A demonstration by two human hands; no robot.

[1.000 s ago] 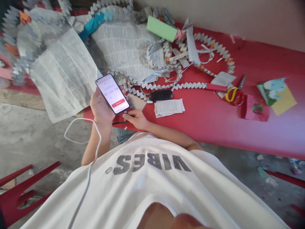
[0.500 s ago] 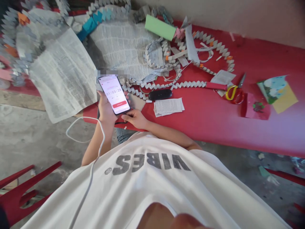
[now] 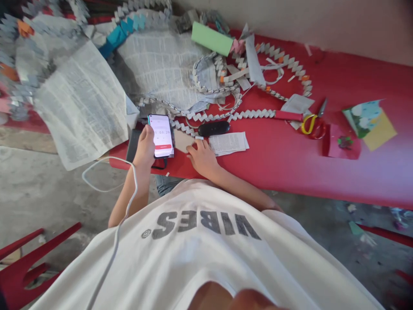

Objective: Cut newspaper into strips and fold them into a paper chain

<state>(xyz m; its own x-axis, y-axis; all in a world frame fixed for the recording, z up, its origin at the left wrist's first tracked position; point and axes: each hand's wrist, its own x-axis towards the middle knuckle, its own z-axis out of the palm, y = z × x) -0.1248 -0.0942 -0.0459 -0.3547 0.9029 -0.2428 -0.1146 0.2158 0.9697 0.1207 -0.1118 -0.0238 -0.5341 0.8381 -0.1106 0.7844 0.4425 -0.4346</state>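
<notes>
Nearest: white shirt (image 3: pixel 206 262), print reads VIBES, upside down in view, small circled mark next to it. White cable (image 3: pixel 136 185) runs up the shirt and loops by the left forearm. Red chair (image 3: pixel 14 275) at lower left, on grey floor (image 3: pixel 61 193).

Worktop (image 3: pixel 290 172) is red. Near edge passes just ahead of the shirt, slopes down to the right. Room to move: red stretch between slips and scissors, plus the strip along the near edge.

Phone (image 3: pixel 163 129) is over the near-left part of the worktop, screen lit and facing the wearer. Timer ends in 03:29, leading digits partly behind the thumb; lettering on its red button too small to read. Left hand (image 3: pixel 145 148): grip clamped on the phone's left side, thumb over the screen edge.

Right hand (image 3: pixel 204 159): grip loosely bent, fingertips a little apart, between beige card (image 3: pixel 182 141) and slips (image 3: pixel 230 143). Can't tell if it touches either. Print on slips too fine to read.

Beyond: black case (image 3: pixel 213 128), then folded-paper chain (image 3: pixel 254 114). Scissors (image 3: pixel 318 117) to the right, touching or just beside pink paper (image 3: pixel 332 146). Newspaper (image 3: pixel 84 103) overhangs the left edge, text unreadable. Green paper (image 3: pixel 212 38) farther back, near the wall (image 3: pixel 306 21).
</notes>
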